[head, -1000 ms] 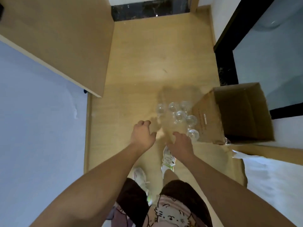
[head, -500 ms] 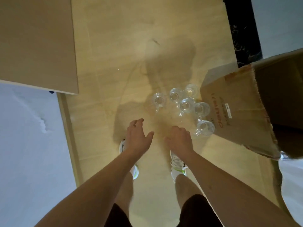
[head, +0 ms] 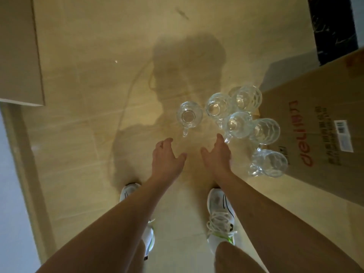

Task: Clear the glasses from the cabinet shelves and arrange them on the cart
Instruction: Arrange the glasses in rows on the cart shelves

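Observation:
Several clear glass mugs stand on the wooden floor. One mug (head: 189, 115) stands apart at the left, its handle pointing toward me. The others cluster beside a cardboard box, among them a middle mug (head: 237, 124) and a nearest one (head: 272, 164). My left hand (head: 166, 157) hovers with fingers spread, just short of the lone mug's handle. My right hand (head: 217, 154) reaches with straight fingers, its tips almost at the middle mug's handle. Neither hand holds anything.
A cardboard box (head: 319, 134) with red print stands at the right, against the mugs. A wooden panel (head: 18, 50) juts in at the upper left. A pale wall with skirting runs down the left. My white shoes (head: 219, 217) stand below.
The view has dropped closer to the floor and the mugs look larger. Both hands have moved forward toward the mugs and their fingers have spread.

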`<state>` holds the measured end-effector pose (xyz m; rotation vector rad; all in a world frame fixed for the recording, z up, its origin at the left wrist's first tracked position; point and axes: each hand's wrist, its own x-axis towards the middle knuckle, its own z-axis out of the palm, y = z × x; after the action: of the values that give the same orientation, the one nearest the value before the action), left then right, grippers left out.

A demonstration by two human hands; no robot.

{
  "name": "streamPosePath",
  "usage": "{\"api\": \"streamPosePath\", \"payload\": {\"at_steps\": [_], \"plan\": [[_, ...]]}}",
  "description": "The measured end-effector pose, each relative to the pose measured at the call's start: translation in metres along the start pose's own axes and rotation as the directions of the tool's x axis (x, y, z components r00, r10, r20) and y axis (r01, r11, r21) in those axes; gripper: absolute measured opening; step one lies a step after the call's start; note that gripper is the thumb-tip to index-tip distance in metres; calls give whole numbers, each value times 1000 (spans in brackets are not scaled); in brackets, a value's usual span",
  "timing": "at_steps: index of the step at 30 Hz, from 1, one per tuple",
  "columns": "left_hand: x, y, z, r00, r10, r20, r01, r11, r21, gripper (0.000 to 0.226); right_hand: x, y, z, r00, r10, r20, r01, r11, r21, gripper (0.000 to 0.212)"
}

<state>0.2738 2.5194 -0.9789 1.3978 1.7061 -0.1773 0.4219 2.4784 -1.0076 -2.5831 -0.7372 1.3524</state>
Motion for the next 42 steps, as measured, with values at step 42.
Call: {"api": "streamPosePath", "payload": {"at_steps": [42], "plan": [[103,10,48,975,-200,-98,109,812,-574,22,88,-20,47,942,154,-297,8,877,480,24]]}}
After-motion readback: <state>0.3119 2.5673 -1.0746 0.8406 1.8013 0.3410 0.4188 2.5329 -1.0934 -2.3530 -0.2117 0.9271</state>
